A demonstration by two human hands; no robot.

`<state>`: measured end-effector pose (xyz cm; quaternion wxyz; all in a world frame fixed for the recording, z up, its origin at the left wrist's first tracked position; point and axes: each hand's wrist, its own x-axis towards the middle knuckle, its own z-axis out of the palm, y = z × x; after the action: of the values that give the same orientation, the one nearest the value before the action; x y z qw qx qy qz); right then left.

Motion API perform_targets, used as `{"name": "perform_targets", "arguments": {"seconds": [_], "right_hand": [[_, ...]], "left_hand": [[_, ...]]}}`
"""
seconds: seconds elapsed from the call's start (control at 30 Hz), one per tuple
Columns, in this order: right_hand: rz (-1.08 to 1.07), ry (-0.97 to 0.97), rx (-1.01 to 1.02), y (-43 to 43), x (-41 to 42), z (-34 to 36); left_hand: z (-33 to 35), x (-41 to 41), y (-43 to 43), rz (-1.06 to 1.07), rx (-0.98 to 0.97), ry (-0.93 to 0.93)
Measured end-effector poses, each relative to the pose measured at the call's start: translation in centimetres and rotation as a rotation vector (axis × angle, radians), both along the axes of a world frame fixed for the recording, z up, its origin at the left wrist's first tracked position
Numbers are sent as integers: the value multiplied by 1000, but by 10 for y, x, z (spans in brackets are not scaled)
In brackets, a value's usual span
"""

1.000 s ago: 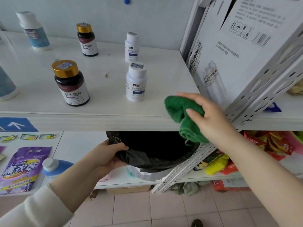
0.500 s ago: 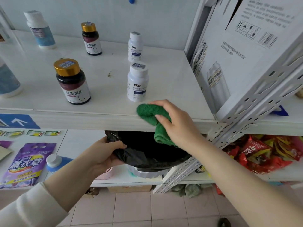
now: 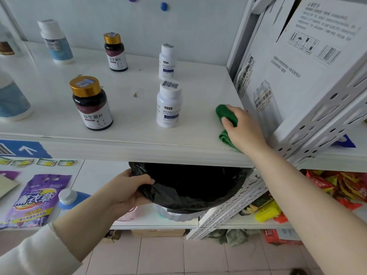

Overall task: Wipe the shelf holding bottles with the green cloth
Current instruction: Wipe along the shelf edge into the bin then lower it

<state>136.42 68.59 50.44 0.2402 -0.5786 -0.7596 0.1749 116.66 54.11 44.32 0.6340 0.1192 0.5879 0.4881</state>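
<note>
My right hand (image 3: pixel 243 129) presses the bunched green cloth (image 3: pixel 226 116) flat on the white shelf (image 3: pixel 139 133), at its right end beside a white carton. Right of centre on the shelf stand two white bottles (image 3: pixel 169 104), one behind the other. Two dark bottles with gold caps (image 3: pixel 90 103) stand further left, and pale blue bottles (image 3: pixel 55 42) at the far left. A small speck of dirt (image 3: pixel 135 95) lies between the bottles. Below the shelf, my left hand (image 3: pixel 127 192) grips the rim of a bin lined with a black bag (image 3: pixel 190 187).
A large white carton (image 3: pixel 294 76) leans against a perforated white shelf post (image 3: pixel 325 116) on the right. The lower shelf holds a purple pouch (image 3: pixel 33 199), a blue-and-white bottle (image 3: pixel 69 197) and snack packets (image 3: pixel 341 187). Tiled floor lies below.
My right hand has carried the cloth from the shelf's front edge up onto its surface and to the right, next to the carton. My left hand has kept its hold on the bin.
</note>
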Motion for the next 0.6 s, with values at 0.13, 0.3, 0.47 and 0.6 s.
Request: {"name": "perform_targets", "arguments": {"seconds": [0.13, 0.3, 0.47, 0.6], "right_hand": [[246, 38, 24, -31, -15, -2], [460, 219, -31, -83, -15, -5], [350, 440, -28, -91, 6, 4], [-22, 312, 166, -62, 20, 0]], "left_hand": [[-1, -1, 1, -8, 2, 4], [-1, -2, 2, -10, -7, 4], [-3, -4, 3, -34, -11, 2], [-3, -6, 1, -36, -10, -15]]}}
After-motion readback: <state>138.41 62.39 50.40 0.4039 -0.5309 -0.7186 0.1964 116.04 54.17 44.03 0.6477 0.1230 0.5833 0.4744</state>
